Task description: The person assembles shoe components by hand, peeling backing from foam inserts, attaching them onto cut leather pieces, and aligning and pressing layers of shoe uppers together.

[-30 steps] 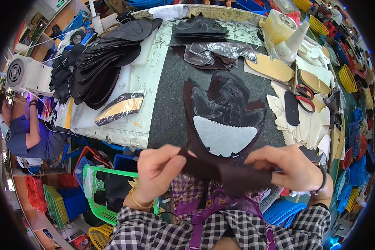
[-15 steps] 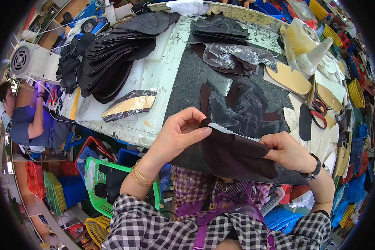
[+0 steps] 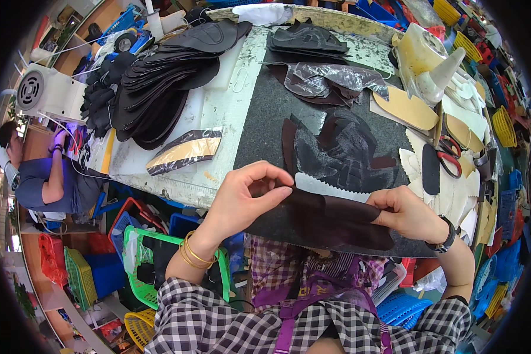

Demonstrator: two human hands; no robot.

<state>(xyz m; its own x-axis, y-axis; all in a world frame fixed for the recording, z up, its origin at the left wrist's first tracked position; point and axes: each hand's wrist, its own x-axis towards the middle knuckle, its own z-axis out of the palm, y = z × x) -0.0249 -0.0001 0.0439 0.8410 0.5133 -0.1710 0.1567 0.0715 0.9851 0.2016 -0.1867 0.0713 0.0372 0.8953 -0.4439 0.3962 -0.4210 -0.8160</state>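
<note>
A dark brown, soft flat piece of material hangs between my two hands at the near edge of the table. Its left upper corner is pinched between thumb and forefinger of my left hand. My right hand grips the other end, fingers folded over the edge. Behind its top edge shows a white strip with a zigzag-cut border. Just beyond lie black shoe-upper pieces with whitish smears, on a dark grey mat.
Left stands a tall stack of black cut pieces beside a plastic-wrapped strip. Red-handled scissors, tan insole shapes and a pale shoe-form stand are at right. Below left sits a green basket; a co-worker sits far left.
The left hand has shifted slightly left and down, drawing the brown piece's upper edge down. More of the white zigzag strip shows behind it. The right hand has barely moved.
</note>
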